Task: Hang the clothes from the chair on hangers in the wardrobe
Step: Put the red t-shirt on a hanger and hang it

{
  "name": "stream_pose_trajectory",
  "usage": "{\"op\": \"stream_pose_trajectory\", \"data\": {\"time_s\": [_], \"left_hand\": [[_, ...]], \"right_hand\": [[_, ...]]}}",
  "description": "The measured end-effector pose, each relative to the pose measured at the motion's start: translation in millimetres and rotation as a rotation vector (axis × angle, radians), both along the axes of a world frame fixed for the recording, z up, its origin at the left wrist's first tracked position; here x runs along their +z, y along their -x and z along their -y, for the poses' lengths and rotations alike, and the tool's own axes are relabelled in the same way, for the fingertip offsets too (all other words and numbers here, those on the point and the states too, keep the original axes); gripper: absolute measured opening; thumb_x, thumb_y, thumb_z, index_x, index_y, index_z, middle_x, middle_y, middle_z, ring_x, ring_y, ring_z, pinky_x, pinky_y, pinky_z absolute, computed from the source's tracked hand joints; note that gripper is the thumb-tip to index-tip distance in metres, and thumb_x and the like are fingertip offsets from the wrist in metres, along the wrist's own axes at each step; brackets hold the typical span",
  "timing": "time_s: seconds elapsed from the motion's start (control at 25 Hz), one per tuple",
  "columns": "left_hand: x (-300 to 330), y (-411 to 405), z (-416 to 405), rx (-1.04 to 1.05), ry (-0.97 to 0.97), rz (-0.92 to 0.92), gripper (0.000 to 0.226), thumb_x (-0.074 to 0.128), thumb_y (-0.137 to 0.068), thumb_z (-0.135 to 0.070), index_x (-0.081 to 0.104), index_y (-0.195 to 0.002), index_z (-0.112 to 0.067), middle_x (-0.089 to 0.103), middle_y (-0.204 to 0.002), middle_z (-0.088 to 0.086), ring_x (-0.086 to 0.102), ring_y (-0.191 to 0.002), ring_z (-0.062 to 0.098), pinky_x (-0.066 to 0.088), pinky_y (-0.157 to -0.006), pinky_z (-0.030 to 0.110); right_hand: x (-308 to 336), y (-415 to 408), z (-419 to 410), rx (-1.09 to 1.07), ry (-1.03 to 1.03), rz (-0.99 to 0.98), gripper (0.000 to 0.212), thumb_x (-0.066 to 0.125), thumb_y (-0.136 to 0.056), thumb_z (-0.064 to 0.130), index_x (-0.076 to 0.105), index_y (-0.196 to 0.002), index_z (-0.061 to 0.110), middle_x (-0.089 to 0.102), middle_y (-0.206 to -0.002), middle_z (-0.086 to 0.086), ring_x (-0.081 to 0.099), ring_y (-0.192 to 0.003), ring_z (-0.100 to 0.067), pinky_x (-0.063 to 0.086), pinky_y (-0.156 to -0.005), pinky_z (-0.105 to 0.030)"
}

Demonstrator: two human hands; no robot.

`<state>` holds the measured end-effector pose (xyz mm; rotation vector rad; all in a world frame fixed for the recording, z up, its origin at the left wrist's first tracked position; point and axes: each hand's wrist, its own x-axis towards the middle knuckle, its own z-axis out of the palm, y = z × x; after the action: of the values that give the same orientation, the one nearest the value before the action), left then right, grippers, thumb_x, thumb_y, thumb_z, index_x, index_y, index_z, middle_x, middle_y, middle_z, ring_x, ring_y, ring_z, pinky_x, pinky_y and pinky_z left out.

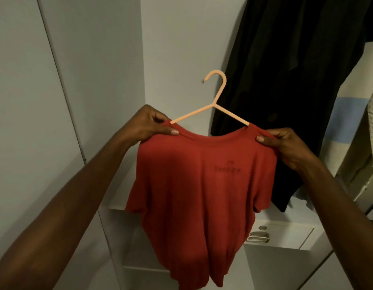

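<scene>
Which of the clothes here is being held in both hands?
The red T-shirt on the peach hanger: the left hand and right hand pinch its shoulders. The black garment and the striped one hang untouched.

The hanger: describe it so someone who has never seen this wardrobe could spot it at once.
Look inside the open white wardrobe, left of the dark garment hanging there. In front of it, the left hand and right hand hold up a red T-shirt by its shoulders. The hanger is the thin peach plastic one poking out of its collar, hook pointing left, the only pale pink thing in view.
</scene>
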<state>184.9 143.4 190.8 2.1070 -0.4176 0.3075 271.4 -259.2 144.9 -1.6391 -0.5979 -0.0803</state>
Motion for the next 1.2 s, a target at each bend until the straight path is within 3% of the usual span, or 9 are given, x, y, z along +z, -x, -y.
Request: {"op": "stream_pose_trajectory", "data": {"time_s": [0.12,0.28,0.4,0.52,0.76,0.84,0.92,1.12,1.2], "left_hand": [[-4,-8,0,-0.044,0.062,0.059,0.008,0.088,-0.077,-0.018,0.083,-0.081,-0.022,0.076,-0.073,0.001,0.071,-0.069,0.014,0.056,-0.068,0.026],[-7,-25,-15,0.018,0.089,0.002,0.032,0.093,-0.068,-0.018,0.082,-0.098,-0.016,0.078,-0.092,0.008,0.073,-0.087,0.022,0.058,-0.088,0.036],[-12,-42,-31,0.033,-0.048,-0.069,0.032,0.091,-0.070,-0.013,0.081,-0.100,-0.012,0.079,-0.091,0.004,0.075,-0.088,0.020,0.060,-0.087,0.031],[-11,-55,-38,0.072,-0.376,-0.013,0.014,0.085,-0.080,-0.019,0.081,-0.091,-0.012,0.076,-0.076,-0.003,0.072,-0.074,0.015,0.057,-0.076,0.031],[2,-80,-45,0.209,-0.478,0.266,0.029,0.068,-0.092,-0.048,0.076,-0.100,-0.021,0.071,-0.088,-0.004,0.066,-0.080,0.014,0.053,-0.072,0.034],[4,-90,-48,0.251,-0.439,0.313,0.027,0.072,-0.089,-0.047,0.076,-0.100,-0.023,0.072,-0.089,-0.006,0.066,-0.082,0.013,0.055,-0.074,0.036],[19,-102,-43,0.304,-0.332,0.376,0.021,0.075,-0.088,-0.040,0.078,-0.099,-0.022,0.073,-0.089,-0.006,0.067,-0.082,0.012,0.057,-0.078,0.038],[79,-122,-20,0.361,0.060,0.375,0.014,0.084,-0.082,-0.026,0.078,-0.088,-0.015,0.075,-0.075,0.004,0.069,-0.055,0.019,0.063,-0.059,0.039],[99,-135,-17,0.365,0.090,0.390,0.015,0.085,-0.080,-0.032,0.077,-0.085,-0.020,0.073,-0.070,-0.001,0.070,-0.055,0.020,0.063,-0.060,0.043]], "right_hand": [[2,2,3,-0.031,-0.046,0.021,0.019,0.073,-0.085,0.014,0.081,-0.103,0.013,0.078,-0.101,-0.013,0.075,-0.091,-0.022,0.061,-0.083,-0.028],[3,0,7,-0.060,0.194,0.034,0.018,0.066,-0.098,0.022,0.081,-0.097,0.011,0.078,-0.095,-0.014,0.075,-0.084,-0.022,0.059,-0.079,-0.034],[0,-4,16,-0.149,0.326,0.119,0.024,0.065,-0.100,0.027,0.079,-0.097,0.008,0.077,-0.096,-0.017,0.074,-0.090,-0.036,0.056,-0.083,-0.048],[8,2,12,-0.167,0.437,0.253,0.036,0.062,-0.102,0.039,0.074,-0.095,0.006,0.072,-0.094,-0.020,0.069,-0.090,-0.044,0.055,-0.084,-0.057],[46,11,16,-0.191,0.443,0.289,0.040,0.062,-0.101,0.039,0.072,-0.090,0.002,0.072,-0.082,-0.018,0.068,-0.071,-0.041,0.056,-0.066,-0.049],[52,14,16,-0.193,0.322,0.287,0.043,0.063,-0.099,0.038,0.067,-0.082,-0.001,0.065,-0.071,-0.019,0.059,-0.058,-0.032,0.046,-0.059,-0.039],[71,16,13,-0.241,0.232,0.342,0.045,0.062,-0.100,0.038,0.067,-0.087,-0.005,0.061,-0.075,-0.031,0.056,-0.064,-0.025,0.043,-0.064,-0.038],[136,28,-3,-0.392,0.143,0.514,0.044,0.059,-0.103,0.036,0.071,-0.092,-0.005,0.063,-0.085,-0.034,0.058,-0.069,-0.046,0.047,-0.067,-0.039],[161,32,-7,-0.435,0.098,0.544,0.040,0.059,-0.103,0.035,0.074,-0.091,0.000,0.066,-0.085,-0.032,0.061,-0.069,-0.039,0.047,-0.067,-0.037]]}}
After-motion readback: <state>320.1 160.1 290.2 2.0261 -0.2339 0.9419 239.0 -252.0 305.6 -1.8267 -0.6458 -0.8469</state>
